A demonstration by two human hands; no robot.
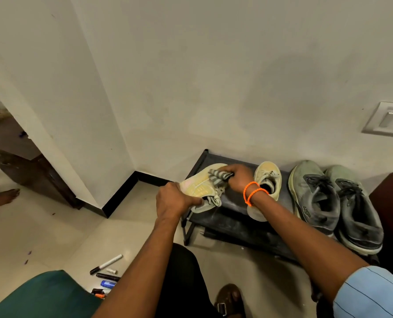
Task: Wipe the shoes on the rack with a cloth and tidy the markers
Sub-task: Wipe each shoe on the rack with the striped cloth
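Note:
My left hand (172, 199) grips a pale yellow sneaker (200, 188) by its heel end, tilted above the left end of the black shoe rack (234, 216). My right hand (239, 177) clutches a grey striped cloth (218, 176) and presses it on the sneaker's toe part. The matching yellow sneaker (267, 180) lies on the rack behind my right wrist. A pair of grey sneakers (328, 203) stands on the rack's right side. Several markers (106, 275) lie scattered on the floor at the lower left.
A green cushion or seat (41, 297) fills the lower left corner. A dark red cabinet (392, 214) stands right of the rack. A wall socket (388, 120) is at the right. My sandalled foot (229, 299) is below. Another person's foot (3, 196) shows at far left.

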